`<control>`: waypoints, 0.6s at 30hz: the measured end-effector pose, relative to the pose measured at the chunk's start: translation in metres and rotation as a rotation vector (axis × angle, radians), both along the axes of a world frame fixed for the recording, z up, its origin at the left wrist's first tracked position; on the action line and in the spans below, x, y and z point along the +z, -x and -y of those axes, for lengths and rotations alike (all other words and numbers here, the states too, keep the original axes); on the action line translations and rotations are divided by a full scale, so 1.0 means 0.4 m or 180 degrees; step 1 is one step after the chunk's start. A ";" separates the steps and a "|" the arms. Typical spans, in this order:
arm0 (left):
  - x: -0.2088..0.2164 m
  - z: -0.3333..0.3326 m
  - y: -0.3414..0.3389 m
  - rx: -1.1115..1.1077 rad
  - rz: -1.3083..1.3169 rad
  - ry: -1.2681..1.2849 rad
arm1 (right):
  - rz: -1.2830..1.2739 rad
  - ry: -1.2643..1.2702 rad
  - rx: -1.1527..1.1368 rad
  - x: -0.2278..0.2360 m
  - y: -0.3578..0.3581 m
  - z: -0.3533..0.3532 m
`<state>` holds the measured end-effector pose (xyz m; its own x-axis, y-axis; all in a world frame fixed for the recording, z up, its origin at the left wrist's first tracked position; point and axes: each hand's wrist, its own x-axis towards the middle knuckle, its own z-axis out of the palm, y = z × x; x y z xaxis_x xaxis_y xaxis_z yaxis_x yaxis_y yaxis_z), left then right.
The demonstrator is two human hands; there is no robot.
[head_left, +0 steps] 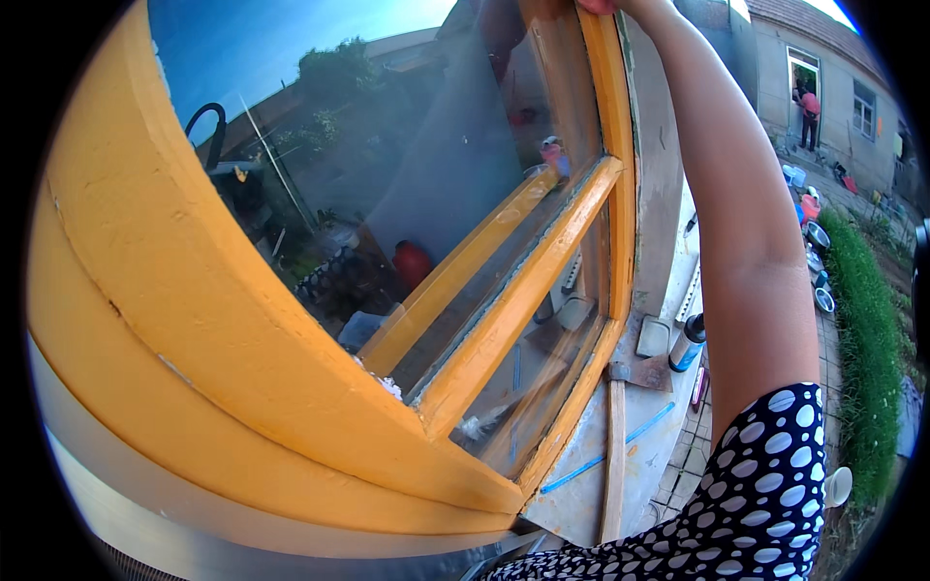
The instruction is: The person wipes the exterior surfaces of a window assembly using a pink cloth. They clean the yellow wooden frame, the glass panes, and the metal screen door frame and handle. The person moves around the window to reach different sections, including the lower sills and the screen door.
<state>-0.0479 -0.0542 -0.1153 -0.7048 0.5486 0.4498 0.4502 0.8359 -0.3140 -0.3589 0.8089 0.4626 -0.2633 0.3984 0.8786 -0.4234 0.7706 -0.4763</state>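
Note:
My right arm [741, 213], in a black sleeve with white dots, reaches up along the right of a yellow-orange window sash [518, 295]. Only a sliver of my right hand [599, 5] shows at the top edge, against the upper part of the sash's upright. Its fingers are mostly cut off, so their grip is hidden. My left hand is out of the picture. The sash stands swung outward, and its glass pane [387, 165] mirrors sky, trees and a dark shape. A thick yellow-orange frame [194, 320] curves down the left side.
On the pale sill [581, 484] below lie a hatchet [615, 436] with a wooden handle, a thin blue stick [620, 443], a small square dish [654, 337] and a dark-capped bottle [688, 344]. Outside are grass [862, 358], a white bucket [839, 486] and a person in red [810, 111] at a doorway.

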 end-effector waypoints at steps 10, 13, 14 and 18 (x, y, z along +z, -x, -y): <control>0.057 0.054 0.075 -0.0454 0.0178 0.0192 | 0.1183 -0.0164 -0.0811 -0.328 -0.101 -0.170; 0.085 0.073 0.055 -0.0433 0.0186 0.0276 | 0.1061 -0.0203 -0.0220 -0.445 -0.146 -0.070; 0.091 0.079 0.054 -0.0449 0.0201 0.0295 | 0.1163 0.0079 -0.0098 -0.476 -0.159 -0.049; 0.102 0.091 0.060 -0.0535 0.0240 0.0337 | 0.1139 0.0628 0.0364 -0.634 -0.176 -0.041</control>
